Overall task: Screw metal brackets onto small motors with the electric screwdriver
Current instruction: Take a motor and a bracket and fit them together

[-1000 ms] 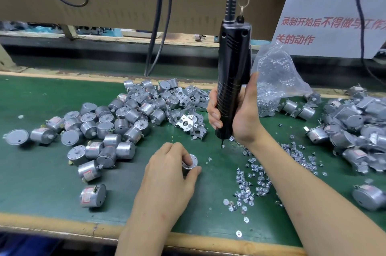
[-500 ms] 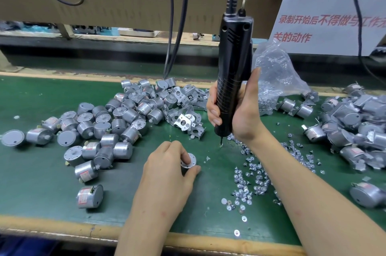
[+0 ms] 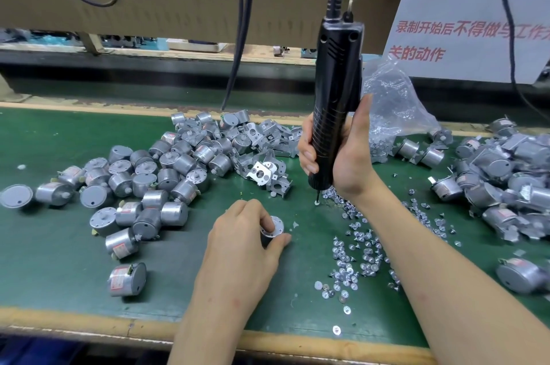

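Dozens of small silver cylindrical motors (image 3: 154, 174) lie heaped on a green-topped bench (image 3: 44, 260). A black electric screwdriver (image 3: 336, 81) stands upright, the right hand (image 3: 351, 162) wrapping its fingers round the barrel. The left hand (image 3: 241, 242) pinches 1 upright motor (image 3: 275, 227) in its fingers on the bench, near a pile of bent metal brackets (image 3: 265, 171). The bit tip meets 1 silver screw (image 3: 317, 202).

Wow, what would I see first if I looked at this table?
The big black screwdriver hanging upright in the middle, held by the right hand, its tip down by the scattered screws. Nearer, the left hand holds one small motor on the green table, with a shiny heap of motors to the left.
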`<state>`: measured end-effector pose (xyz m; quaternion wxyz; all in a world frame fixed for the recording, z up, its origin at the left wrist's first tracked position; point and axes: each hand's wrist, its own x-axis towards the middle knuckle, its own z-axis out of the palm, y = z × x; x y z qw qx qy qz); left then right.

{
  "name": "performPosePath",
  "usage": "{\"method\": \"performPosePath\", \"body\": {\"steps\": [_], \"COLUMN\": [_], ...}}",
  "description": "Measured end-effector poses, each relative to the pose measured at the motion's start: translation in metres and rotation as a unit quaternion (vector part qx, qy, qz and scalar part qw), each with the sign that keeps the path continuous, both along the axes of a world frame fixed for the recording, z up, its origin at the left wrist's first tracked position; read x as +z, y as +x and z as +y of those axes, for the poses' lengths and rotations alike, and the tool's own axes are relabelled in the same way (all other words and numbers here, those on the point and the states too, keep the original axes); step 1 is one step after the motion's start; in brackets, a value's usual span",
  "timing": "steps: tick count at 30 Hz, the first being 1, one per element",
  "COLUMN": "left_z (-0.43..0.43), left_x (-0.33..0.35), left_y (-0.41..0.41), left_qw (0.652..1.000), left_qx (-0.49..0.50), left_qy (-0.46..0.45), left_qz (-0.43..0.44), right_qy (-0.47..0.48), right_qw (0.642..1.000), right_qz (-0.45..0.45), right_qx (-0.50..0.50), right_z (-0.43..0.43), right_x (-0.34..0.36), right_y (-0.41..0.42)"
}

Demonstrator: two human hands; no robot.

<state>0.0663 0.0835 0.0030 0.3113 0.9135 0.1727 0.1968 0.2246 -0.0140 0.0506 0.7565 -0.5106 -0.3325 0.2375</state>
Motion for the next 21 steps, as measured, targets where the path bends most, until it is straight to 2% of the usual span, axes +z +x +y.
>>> {"method": "performPosePath", "body": {"steps": [9, 12, 21], "left_z": [0.002, 0.012, 0.030], "left_x": [-0.001, -0.001, -0.006], "left_y": [0.006, 0.018, 0.046], "left_qw": [0.999, 0.999, 0.994], "left_qx": [0.009, 0.014, -0.021], "left_qy": [0.000, 0.040, 0.054], "left_qz": [-0.053, -0.014, 0.095], "right_qy": [0.008, 0.009, 0.015], "right_qw": [1.000, 1.000, 1.000], "right_qz": [-0.028, -0.030, -0.023], "right_qx": [-0.006, -0.005, 0.001], "right_z": [0.000, 0.000, -0.001], "right_x": [0.000, 0.000, 0.000], "right_y": [0.001, 0.001, 0.001]}}
